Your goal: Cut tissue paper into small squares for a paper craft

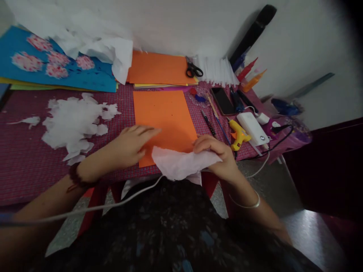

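Observation:
My right hand [219, 153] grips a piece of thin white tissue paper [181, 164] at its right end, thumb and fingers closed on it. The tissue hangs over the near edge of an orange sheet of paper [163, 113], which lies flat on the table. Over the sheet's left side is my left hand [136, 145], its fingers stretched out and slightly blurred, with nothing in them. A gap separates it from the tissue. Left of that hand lies a heap of torn white paper pieces [70, 121].
Orange sheets [159, 68] with black scissors [193, 68] on them lie at the back. A blue sheet [99, 77] with pink-white blossoms is back left. On the right are a yellow glue gun [238, 133], a phone [222, 101] and a white power bank [252, 128]. A cable [119, 204] crosses my lap.

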A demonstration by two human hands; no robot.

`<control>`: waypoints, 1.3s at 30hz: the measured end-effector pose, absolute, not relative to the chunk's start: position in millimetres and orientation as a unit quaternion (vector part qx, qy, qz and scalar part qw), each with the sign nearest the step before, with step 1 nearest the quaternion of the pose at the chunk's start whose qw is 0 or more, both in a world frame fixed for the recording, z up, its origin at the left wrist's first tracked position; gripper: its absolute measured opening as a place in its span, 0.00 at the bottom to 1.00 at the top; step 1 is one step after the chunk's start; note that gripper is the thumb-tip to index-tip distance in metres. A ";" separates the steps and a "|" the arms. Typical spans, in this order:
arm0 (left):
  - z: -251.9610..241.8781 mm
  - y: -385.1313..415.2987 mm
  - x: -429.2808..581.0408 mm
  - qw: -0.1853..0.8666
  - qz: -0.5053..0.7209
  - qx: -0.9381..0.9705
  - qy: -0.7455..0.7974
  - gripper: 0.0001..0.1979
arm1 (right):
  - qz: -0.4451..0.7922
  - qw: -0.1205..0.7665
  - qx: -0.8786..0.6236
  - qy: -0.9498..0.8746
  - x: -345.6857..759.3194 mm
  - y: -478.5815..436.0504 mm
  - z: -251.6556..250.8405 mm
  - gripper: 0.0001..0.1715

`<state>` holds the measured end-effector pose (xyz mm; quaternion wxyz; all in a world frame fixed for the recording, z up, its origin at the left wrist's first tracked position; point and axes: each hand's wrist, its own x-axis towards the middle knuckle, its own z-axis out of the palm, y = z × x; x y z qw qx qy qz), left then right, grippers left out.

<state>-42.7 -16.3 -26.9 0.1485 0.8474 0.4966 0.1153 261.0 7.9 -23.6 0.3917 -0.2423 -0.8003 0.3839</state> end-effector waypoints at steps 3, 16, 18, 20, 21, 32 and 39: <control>-40.8 -18.6 -30.0 0.177 0.118 0.861 0.461 0.36 | 0.438 0.419 -0.244 -0.757 253.9 20.3 -19.7 0.04; 0.9 -30.7 -11.5 -0.199 0.352 0.808 0.429 0.06 | 0.149 0.435 -0.356 -0.814 234.2 49.6 -9.5 0.30; -7.4 -42.9 -8.2 -0.142 0.279 0.822 0.475 0.06 | 0.165 0.398 -0.334 -0.838 235.3 25.1 -13.7 0.32; -19.6 -52.4 -3.9 -0.074 0.227 0.828 0.508 0.06 | 0.190 0.336 -0.308 -0.869 235.5 2.6 -21.3 0.32; -26.0 -55.6 -1.7 -0.060 0.211 0.827 0.517 0.06 | 0.200 0.303 -0.297 -0.883 234.9 -6.0 -25.8 0.33; -47.2 -66.3 8.9 -0.018 0.144 0.830 0.539 0.13 | 0.153 0.239 -0.303 -0.910 220.1 -16.5 -67.4 0.15; -55.6 -98.3 -22.0 0.010 0.203 0.805 0.557 0.12 | 0.186 0.274 -0.301 -0.894 228.0 -14.0 -70.5 0.09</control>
